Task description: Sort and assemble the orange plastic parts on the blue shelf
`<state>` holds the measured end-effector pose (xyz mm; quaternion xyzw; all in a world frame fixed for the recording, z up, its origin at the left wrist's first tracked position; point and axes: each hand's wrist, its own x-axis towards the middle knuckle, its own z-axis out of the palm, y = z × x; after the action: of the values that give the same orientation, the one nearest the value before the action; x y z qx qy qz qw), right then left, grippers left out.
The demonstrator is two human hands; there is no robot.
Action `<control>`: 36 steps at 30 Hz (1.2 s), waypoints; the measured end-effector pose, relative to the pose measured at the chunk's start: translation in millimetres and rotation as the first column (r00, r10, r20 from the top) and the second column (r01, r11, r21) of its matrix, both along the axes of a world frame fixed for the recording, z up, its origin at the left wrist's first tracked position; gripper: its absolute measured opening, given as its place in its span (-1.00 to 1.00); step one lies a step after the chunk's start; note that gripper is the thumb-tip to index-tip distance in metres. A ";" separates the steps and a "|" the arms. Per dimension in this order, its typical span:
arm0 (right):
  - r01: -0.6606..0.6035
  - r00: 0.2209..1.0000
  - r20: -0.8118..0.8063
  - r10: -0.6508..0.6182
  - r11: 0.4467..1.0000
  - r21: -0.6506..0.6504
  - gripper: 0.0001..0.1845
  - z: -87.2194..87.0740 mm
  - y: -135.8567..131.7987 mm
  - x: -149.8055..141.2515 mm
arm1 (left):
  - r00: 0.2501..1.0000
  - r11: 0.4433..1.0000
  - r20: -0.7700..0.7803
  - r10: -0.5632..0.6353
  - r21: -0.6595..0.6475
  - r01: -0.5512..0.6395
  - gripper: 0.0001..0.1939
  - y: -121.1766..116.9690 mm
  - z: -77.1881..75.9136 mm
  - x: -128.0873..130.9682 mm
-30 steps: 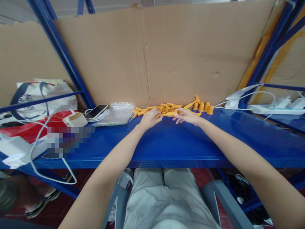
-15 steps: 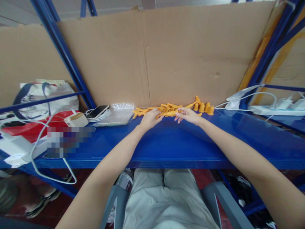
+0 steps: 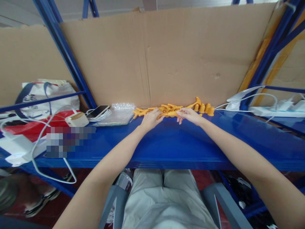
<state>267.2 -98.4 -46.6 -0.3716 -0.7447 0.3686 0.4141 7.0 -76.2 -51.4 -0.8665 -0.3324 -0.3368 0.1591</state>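
Note:
Both of my hands are close together over the back of the blue shelf, on a long orange plastic part (image 3: 171, 114). My left hand (image 3: 152, 118) pinches its left end with thumb and fingers. At the other end, my right hand (image 3: 188, 115) grips it with thumb and index finger, the lower fingers curled loosely below. Right behind lies a row of orange plastic pieces (image 3: 140, 112), some with round openings, partly covered by my hands. To the right, a hammer-shaped orange piece (image 3: 197, 101) sticks up beside several small orange cups (image 3: 208, 108).
A clear plastic packet (image 3: 120, 115), a phone (image 3: 100, 111) on coiled white cable and a white charger (image 3: 77, 119) lie left on the blue shelf (image 3: 171, 146). Cardboard (image 3: 181, 54) walls the back. A white power strip (image 3: 276, 111) is at right.
The long orange part has turned slightly between my fingers, and my right hand has shifted a little to the right. The view has tilted very slightly; other things stay put.

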 end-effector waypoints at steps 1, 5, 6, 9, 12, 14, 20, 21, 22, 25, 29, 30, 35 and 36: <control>-0.005 1.000 -0.005 0.005 1.000 -0.007 -0.50 0.6 -1.2 -0.6 | 1.000 1.000 -0.003 0.004 0.001 -0.004 -0.82 -0.5 0.2 -0.1; -0.033 0.999 -0.044 0.031 0.999 -0.044 -0.50 3.4 -5.9 -3.2 | 1.000 0.999 -0.024 0.003 0.035 -0.002 -0.82 -1.1 0.6 -1.0; -0.038 0.998 -0.054 0.035 0.998 -0.053 -0.50 4.0 -6.8 -3.7 | 1.000 0.999 -0.026 0.000 0.046 0.001 -0.82 -1.0 0.5 -1.2; -0.047 0.996 -0.079 0.041 0.996 -0.077 -0.51 5.6 -8.3 -4.7 | 1.000 0.997 -0.022 -0.006 0.083 0.008 -0.81 -0.5 -0.1 -1.8; -0.050 0.994 -0.097 0.041 0.994 -0.094 -0.53 5.9 -8.2 -5.1 | 1.000 0.992 -0.018 -0.015 0.123 0.017 -0.80 -0.6 -0.1 -2.3; -0.064 0.992 -0.112 0.052 0.993 -0.103 -0.54 5.7 -8.0 -5.4 | 1.000 0.990 -0.024 -0.018 0.138 0.021 -0.80 -1.0 0.1 -2.4; -0.120 0.984 -0.146 0.101 0.985 -0.124 -0.56 5.6 -7.7 -5.5 | 0.999 0.988 -0.038 -0.013 0.152 0.018 -0.77 -0.5 0.5 -2.7; -0.118 0.984 -0.147 0.099 0.985 -0.129 -0.56 5.7 -7.7 -5.4 | 0.999 0.987 -0.042 -0.011 0.161 0.018 -0.77 -0.2 0.5 -2.7; -0.116 0.984 -0.148 0.096 0.984 -0.134 -0.56 5.7 -7.8 -5.3 | 0.999 0.985 -0.047 -0.008 0.171 0.016 -0.76 -0.1 0.5 -2.8; -0.116 0.984 -0.152 0.094 0.982 -0.148 -0.58 6.1 -8.5 -5.3 | 0.998 0.980 -0.065 0.007 0.200 0.007 -0.75 -0.3 0.7 -2.6; -0.127 0.979 -0.175 0.099 0.980 -0.154 -0.57 6.7 -9.1 -5.8 | 0.997 0.978 -0.074 0.022 0.209 -0.006 -0.73 -1.6 1.1 -1.8; -0.127 0.979 -0.179 0.099 0.980 -0.155 -0.56 6.7 -9.0 -5.6 | 0.997 0.978 -0.073 0.025 0.209 -0.009 -0.72 -1.9 1.0 -1.5; -0.119 0.980 -0.178 0.090 0.980 -0.161 -0.60 5.5 -6.5 -3.2 | 0.998 0.977 -0.063 0.026 0.211 -0.012 -0.70 -2.1 0.8 -0.8; -0.121 0.980 -0.178 0.092 0.980 -0.160 -0.60 5.2 -6.0 -2.7 | 0.998 0.977 -0.063 0.025 0.212 -0.011 -0.70 -2.1 0.9 -0.7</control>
<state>264.5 -104.3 -41.4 -0.3323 -0.6915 0.4829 0.4222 6.3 -78.4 -50.5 -0.8520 -0.2970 -0.3405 0.2644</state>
